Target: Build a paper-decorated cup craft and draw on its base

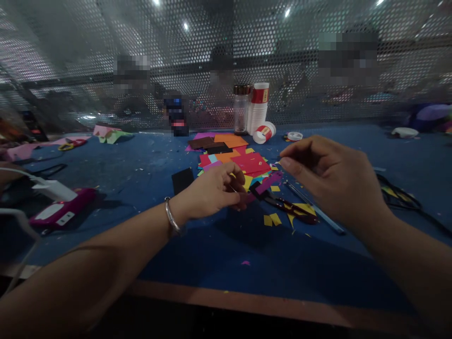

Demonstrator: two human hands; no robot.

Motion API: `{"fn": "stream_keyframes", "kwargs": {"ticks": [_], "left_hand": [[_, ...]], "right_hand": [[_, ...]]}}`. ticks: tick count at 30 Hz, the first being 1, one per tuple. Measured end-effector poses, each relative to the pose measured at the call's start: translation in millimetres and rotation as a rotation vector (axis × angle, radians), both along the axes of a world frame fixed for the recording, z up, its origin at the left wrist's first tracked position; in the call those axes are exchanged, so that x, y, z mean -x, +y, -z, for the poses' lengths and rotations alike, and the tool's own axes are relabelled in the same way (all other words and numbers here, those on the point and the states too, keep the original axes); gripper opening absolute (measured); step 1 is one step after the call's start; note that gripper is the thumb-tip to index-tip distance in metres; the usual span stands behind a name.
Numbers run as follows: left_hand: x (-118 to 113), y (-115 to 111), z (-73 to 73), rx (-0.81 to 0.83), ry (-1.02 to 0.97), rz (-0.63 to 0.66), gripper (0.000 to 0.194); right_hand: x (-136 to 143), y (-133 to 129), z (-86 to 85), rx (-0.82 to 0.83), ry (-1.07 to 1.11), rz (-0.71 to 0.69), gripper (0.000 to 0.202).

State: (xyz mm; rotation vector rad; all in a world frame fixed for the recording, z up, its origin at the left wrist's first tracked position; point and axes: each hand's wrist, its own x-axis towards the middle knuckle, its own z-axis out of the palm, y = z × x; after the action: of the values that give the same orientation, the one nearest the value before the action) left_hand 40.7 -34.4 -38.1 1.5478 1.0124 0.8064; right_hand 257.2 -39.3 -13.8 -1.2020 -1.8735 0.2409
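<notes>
Left forearm (92, 268) is filling the near side from 7 o'clock, a silver bangle (172, 216) circling its wrist. Left hand (226, 188) is hovering near centre, fingers curling partway toward the thumb; purple paper strip (270, 182) is showing just past its fingertips at 3 o'clock, can't tell if they're pinching its end. Right hand (339, 179) is hanging at 3 o'clock, half-open, fingers curving loosely, holding nothing visible. Dark-red-handled scissors (282, 204) are lying at 4 o'clock between the hands, yellow paper scraps (271, 219) scattering near them, slim blue pen-like stick (319, 210) lying just beside. Coloured paper pile (251, 162) is spreading at 12 o'clock beyond left hand; black paper piece (182, 180) is lying at 10 o'clock. Farther at 12 o'clock, lidded glass bottle (242, 113) is standing beside stacked paper cups (259, 110), tipped paper cup (264, 133) lying in front. Magenta power strip (65, 207), white plug (58, 190) sitting in it, is lying at 9 o'clock. Black cable (400, 201) is looping at 3 o'clock, past right hand. Blue tabletop (197, 268) is carrying everything.
</notes>
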Motion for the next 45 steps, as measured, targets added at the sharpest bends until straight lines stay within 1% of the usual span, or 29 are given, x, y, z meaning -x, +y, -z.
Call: {"fn": "stream_keyframes", "kwargs": {"ticks": [3, 6, 9, 13, 15, 18, 22, 24, 26, 27, 28, 29, 31, 32, 33, 34, 36, 39, 42, 45], "left_hand": [[0.0, 1.8, 0.3, 0.089, -0.119, -0.029, 0.032], [-1.9, -0.4, -1.8, 0.140, -0.190, -0.050, 0.030], [-4.9, -3.0, -4.1, 0.160, -0.248, -0.072, 0.022], [-8.0, -4.3, -5.0, 0.165, -0.319, -0.131, 0.023], [-9.0, -4.1, -3.3, 0.153, -0.339, -0.156, 0.025], [-11.3, -4.1, 2.3, 0.122, -0.349, -0.166, 0.026], [-14.2, -6.0, 6.8, 0.053, -0.302, -0.167, 0.028], [-11.2, -5.3, 3.7, -0.030, -0.211, -0.161, 0.031], [-2.6, -0.8, -2.5, -0.188, -0.066, -0.148, 0.037], [3.9, 3.3, -6.2, -0.295, 0.006, -0.173, 0.035], [11.4, 8.5, -9.8, -0.404, 0.054, -0.234, 0.032], [19.4, 14.3, -13.2, -0.506, 0.089, -0.329, 0.026], [34.6, 25.4, -18.9, -0.756, 0.043, -0.611, 0.018], [40.2, 29.3, -21.0, -0.833, 0.031, -0.707, 0.017], [44.0, 31.4, -22.5, -0.897, 0.025, -0.765, 0.017], [45.5, 31.6, -23.6, -0.924, 0.059, -0.758, 0.017], [42.7, 26.7, -24.1, -0.910, 0.196, -0.639, 0.013], [31.4, 14.7, -21.8, -0.871, 0.500, -0.311, 0.003], [24.8, 8.4, -18.2, -0.845, 0.617, -0.093, 0.013], [25.5, 8.7, -15.0, -0.715, 0.690, 0.086, 0.031]], "right_hand": [[0.1, 0.3, -1.2, -0.046, 0.059, 0.056, 0.007], [1.1, 1.7, -1.0, 0.011, 0.071, 0.051, 0.010], [3.0, 3.1, 1.1, 0.114, 0.067, -0.027, 0.015], [8.0, 2.1, 4.8, 0.267, -0.009, -0.152, 0.021], [11.2, 0.6, 6.4, 0.314, -0.035, -0.215, 0.020], [14.8, -1.0, 7.9, 0.327, -0.035, -0.280, 0.018], [14.9, 0.3, 9.4, 0.344, -0.027, -0.284, 0.018], [13.4, 1.7, 10.6, 0.377, 0.008, -0.280, 0.018], [11.8, 2.8, 11.5, 0.423, 0.078, -0.283, 0.017], [11.2, 3.2, 11.7, 0.447, 0.113, -0.285, 0.017], [10.7, 3.5, 11.7, 0.469, 0.138, -0.287, 0.016], [10.3, 3.6, 11.6, 0.489, 0.147, -0.290, 0.015], [10.0, 4.0, 11.3, 0.536, 0.126, -0.306, 0.013], [10.1, 4.3, 11.4, 0.565, 0.104, -0.327, 0.011], [10.3, 4.6, 11.7, 0.595, 0.077, -0.353, 0.009], [10.8, 4.8, 12.3, 0.627, 0.041, -0.384, 0.008], [12.2, 5.2, 14.0, 0.695, -0.043, -0.443, 0.005], [14.8, 4.5, 16.1, 0.808, -0.150, -0.481, 0.007], [16.3, 2.9, 17.2, 0.885, -0.181, -0.477, 0.013], [17.1, 1.9, 18.2, 0.932, -0.177, -0.467, 0.014]]}}
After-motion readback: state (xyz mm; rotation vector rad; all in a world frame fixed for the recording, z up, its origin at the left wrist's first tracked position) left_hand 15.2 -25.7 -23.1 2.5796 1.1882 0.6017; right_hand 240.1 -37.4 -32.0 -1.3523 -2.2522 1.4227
